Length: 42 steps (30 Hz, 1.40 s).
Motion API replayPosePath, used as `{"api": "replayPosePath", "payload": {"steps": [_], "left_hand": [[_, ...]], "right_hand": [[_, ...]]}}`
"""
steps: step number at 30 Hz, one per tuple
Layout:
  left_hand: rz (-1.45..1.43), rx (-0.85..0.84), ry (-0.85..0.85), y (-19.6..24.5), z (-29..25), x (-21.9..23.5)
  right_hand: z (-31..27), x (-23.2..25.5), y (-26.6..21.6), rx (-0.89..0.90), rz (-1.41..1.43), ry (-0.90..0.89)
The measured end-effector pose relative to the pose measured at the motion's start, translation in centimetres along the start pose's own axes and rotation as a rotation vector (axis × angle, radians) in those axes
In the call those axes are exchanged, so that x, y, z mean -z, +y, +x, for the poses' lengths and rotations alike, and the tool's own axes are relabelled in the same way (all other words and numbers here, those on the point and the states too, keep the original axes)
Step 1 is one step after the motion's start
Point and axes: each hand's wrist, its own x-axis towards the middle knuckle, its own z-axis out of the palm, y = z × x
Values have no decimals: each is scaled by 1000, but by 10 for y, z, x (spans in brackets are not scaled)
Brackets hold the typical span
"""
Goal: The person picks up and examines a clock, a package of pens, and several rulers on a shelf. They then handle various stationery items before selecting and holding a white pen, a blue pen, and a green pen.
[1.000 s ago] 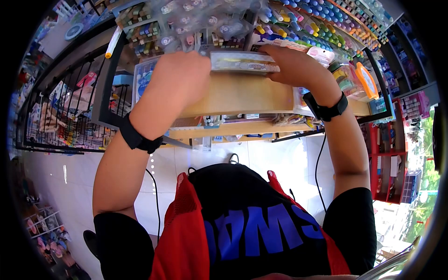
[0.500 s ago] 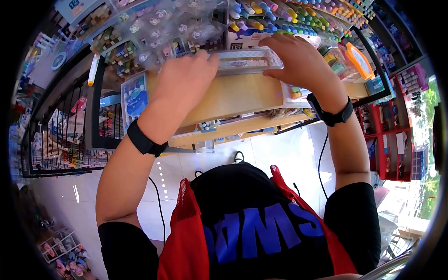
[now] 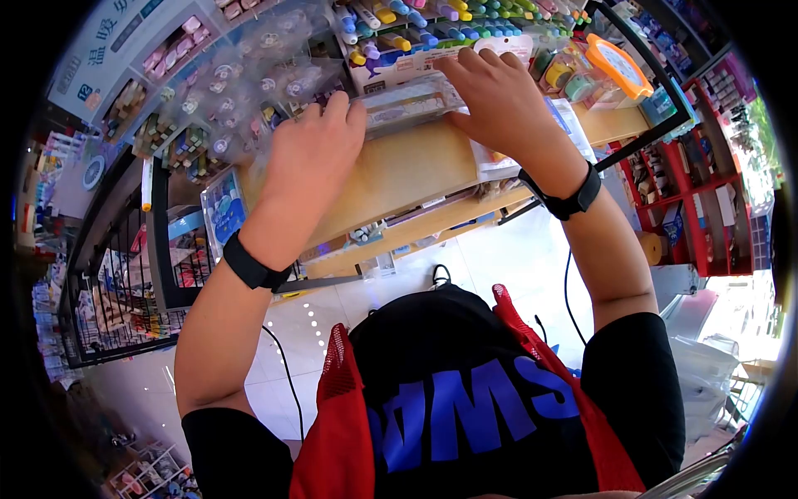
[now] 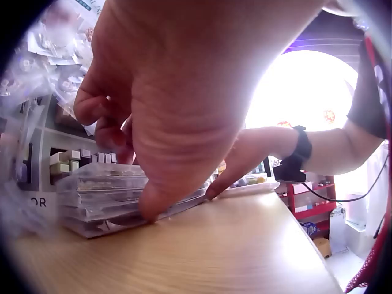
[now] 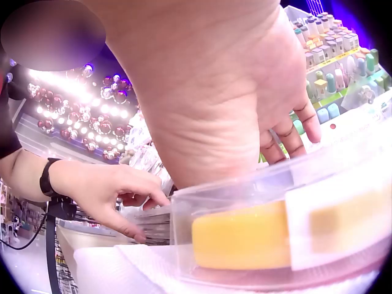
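A flat stack of clear plastic cases (image 3: pixel 409 104) lies along the back of a wooden shelf (image 3: pixel 399 179). My left hand (image 3: pixel 309 148) grips its left end; in the left wrist view the thumb presses the front edge low on the stack (image 4: pixel 101 196), with the other fingers bent over the top and behind. At the opposite end, my right hand (image 3: pixel 507 104) spans the stack, thumb at the front and fingers reaching past the back edge. From the right wrist, the left hand (image 5: pixel 116 193) shows with thumb and index finger at the stack.
Rows of colored markers (image 3: pixel 440 33) stand behind, with clear bagged items (image 3: pixel 241 91) hanging at left. A clear round container with yellow contents (image 5: pixel 239 239) sits near the right hand. An orange-rimmed round item (image 3: pixel 619 66) stands at right. Black metal framing (image 3: pixel 162 249) borders the shelf.
The view has turned, so the shelf appears tilted and shifted left. Both hands stay at the ends of the stack, with the right hand's fingers spread farther over its back edge.
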Motion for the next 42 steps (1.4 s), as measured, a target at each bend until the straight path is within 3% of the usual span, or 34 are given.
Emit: {"api": "replayPosePath", "payload": {"steps": [1,3,6,9,11,24,27,29,33,37,39,42], "left_hand": [[1,-10,0,0,1,1],[-25,49,-230,0,4,6],[-20,57,-264,0,7,8],[-53,50,-214,-3,5,10],[-81,43,-199,-6,3,14],[-97,37,-199,-7,2,17],[-135,46,-191,-10,1,17],[-142,55,-198,-10,1,17],[-162,84,-244,-10,0,21],[-172,81,-235,1,5,46],[-353,90,-263,21,13,72],[-563,20,-271,54,27,92]], "right_hand": [[1,-2,-1,-14,-22,9],[1,-3,-3,-43,-23,-2],[-2,-2,-3,-129,-60,-12],[-8,3,4,-92,131,43],[-11,9,6,-61,197,-21],[-21,-1,2,-76,199,-23],[-37,33,17,-123,247,57],[-56,60,35,-305,411,84],[-104,71,56,-353,385,10],[-131,48,51,-340,304,-92],[-138,36,51,-285,179,-47],[-138,34,51,-273,276,-33]]}}
